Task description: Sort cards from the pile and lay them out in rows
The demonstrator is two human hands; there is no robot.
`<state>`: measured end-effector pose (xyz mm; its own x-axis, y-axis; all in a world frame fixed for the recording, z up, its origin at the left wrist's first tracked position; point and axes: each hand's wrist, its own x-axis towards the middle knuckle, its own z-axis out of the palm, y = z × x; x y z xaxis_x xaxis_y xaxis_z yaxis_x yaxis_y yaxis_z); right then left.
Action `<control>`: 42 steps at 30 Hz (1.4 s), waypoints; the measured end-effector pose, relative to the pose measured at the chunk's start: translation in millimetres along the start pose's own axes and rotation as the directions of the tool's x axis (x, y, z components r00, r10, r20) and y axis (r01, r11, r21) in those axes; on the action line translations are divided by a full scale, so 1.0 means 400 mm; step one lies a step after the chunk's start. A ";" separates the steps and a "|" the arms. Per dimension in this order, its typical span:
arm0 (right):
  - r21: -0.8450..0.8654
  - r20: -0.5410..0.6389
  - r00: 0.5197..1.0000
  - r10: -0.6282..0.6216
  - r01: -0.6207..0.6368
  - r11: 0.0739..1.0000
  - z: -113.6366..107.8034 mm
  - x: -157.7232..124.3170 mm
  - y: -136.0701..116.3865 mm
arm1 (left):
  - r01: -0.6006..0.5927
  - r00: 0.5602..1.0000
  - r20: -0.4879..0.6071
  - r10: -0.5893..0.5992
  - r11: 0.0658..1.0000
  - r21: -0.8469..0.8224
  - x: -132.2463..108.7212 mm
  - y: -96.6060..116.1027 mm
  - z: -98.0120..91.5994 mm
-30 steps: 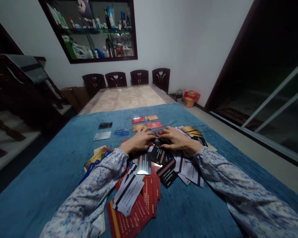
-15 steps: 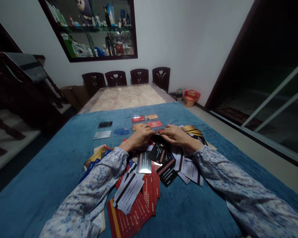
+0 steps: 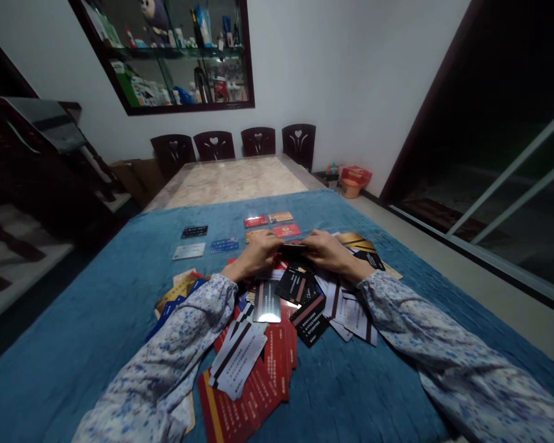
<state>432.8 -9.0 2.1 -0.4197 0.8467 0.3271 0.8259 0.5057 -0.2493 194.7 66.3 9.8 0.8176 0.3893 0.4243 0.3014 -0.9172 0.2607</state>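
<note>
Between my two hands a dark card (image 3: 293, 247) is held up nearly edge-on, just above the heap. My left hand (image 3: 262, 251) pinches its left end, and my right hand (image 3: 325, 249) grips the right end. Under and in front of them spreads a loose pile of cards: black cards (image 3: 309, 318), a silver-grey card (image 3: 267, 301), white cards with a dark stripe (image 3: 240, 357) and red cards (image 3: 244, 403). Beyond the hands lie single cards, among them a red card (image 3: 287, 230), a blue card (image 3: 224, 245), a white card (image 3: 189, 251) and a black card (image 3: 194, 232).
A blue cloth (image 3: 96, 320) covers the near part of the long table (image 3: 240, 178). Gold and blue cards (image 3: 180, 295) lie by my left sleeve; gold and black cards (image 3: 357, 242) lie beyond my right wrist. Several dark chairs (image 3: 299, 144) stand at the far end.
The card between my hands has tipped from showing its dark face to almost edge-on. Both hands have shifted only slightly; the cards on the cloth lie as before.
</note>
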 end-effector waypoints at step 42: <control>-0.406 -0.299 0.915 -0.270 0.134 0.904 0.026 0.005 -0.025 | -0.087 0.984 -0.147 0.106 0.988 0.125 0.002 0.027 0.031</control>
<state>419.8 -10.7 -4.2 -0.4942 0.5891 0.6394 0.8435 0.5030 0.1884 204.8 55.7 2.1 0.7640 0.2985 0.5720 0.2878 -0.9511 0.1119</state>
